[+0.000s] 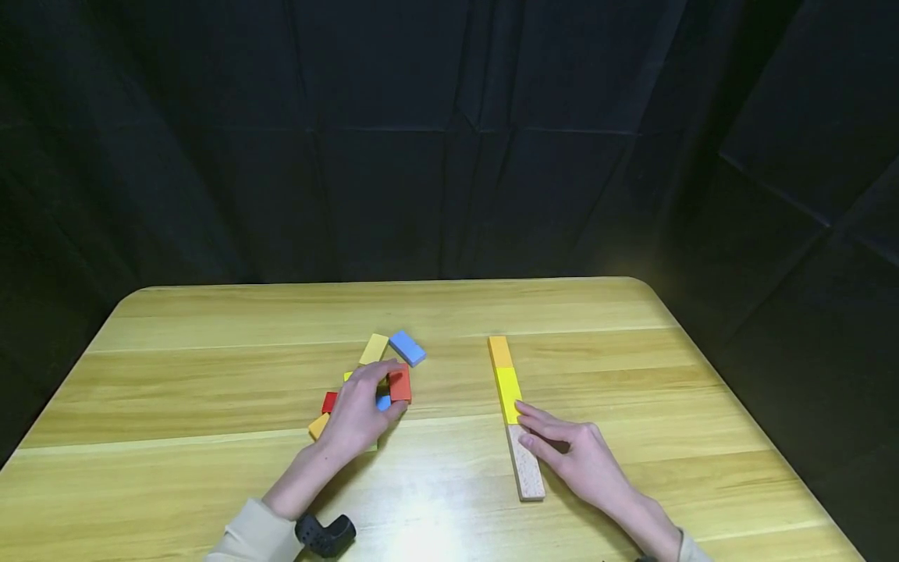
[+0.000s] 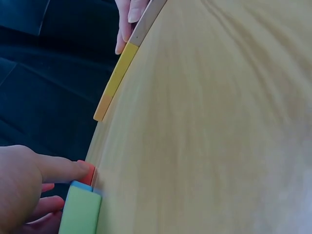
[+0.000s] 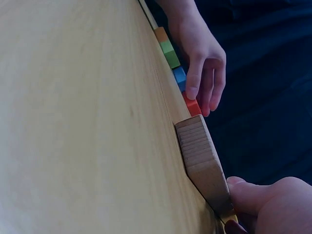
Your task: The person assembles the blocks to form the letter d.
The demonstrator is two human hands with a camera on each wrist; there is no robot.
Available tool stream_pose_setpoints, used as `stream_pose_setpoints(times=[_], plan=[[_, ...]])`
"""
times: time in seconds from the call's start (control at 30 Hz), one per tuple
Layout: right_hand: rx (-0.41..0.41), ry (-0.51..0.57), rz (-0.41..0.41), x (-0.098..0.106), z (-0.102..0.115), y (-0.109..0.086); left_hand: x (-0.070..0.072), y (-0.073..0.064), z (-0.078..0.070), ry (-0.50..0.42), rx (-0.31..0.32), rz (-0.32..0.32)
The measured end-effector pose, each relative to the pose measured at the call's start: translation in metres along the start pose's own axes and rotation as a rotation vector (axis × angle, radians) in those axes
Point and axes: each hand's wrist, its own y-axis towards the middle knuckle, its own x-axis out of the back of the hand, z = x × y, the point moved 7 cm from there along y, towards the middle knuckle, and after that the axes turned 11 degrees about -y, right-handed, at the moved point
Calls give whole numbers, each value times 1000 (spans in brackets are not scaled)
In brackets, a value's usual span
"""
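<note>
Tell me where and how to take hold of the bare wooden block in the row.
Probably pinch the bare wooden block by its two long sides, near the middle, coming down from above. It is long and narrow, both long sides clear of other blocks, while its far end meets the yellow block, leaving little room there. The right hand is at its right side.

One block point(image 1: 400, 385) is red, the block row point(image 1: 509, 394) orange, yellow and speckled beige.

Beneath both grips: light-yellow wood-grained table point(image 1: 175, 484). Just beyond the left hand point(image 1: 357, 414): pale-yellow rectangular block point(image 1: 374, 349), blue rectangular block point(image 1: 407, 348). Left of it: partly hidden red block point(image 1: 328, 403). At the right hand point(image 1: 583, 460), end to end: speckled-beige rectangular block point(image 1: 528, 472), bright-yellow rectangular block point(image 1: 509, 390), orange rectangular block point(image 1: 501, 351).
</note>
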Motion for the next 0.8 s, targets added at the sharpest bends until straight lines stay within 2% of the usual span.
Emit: stream_pose_setpoints(times=[0.33,0.8], plan=[[2,-2,-1,-1,-1,0,0,1,6,-3,34,9],[24,9,-13,0,0,-2,-4,-1,8,-2,41,11]])
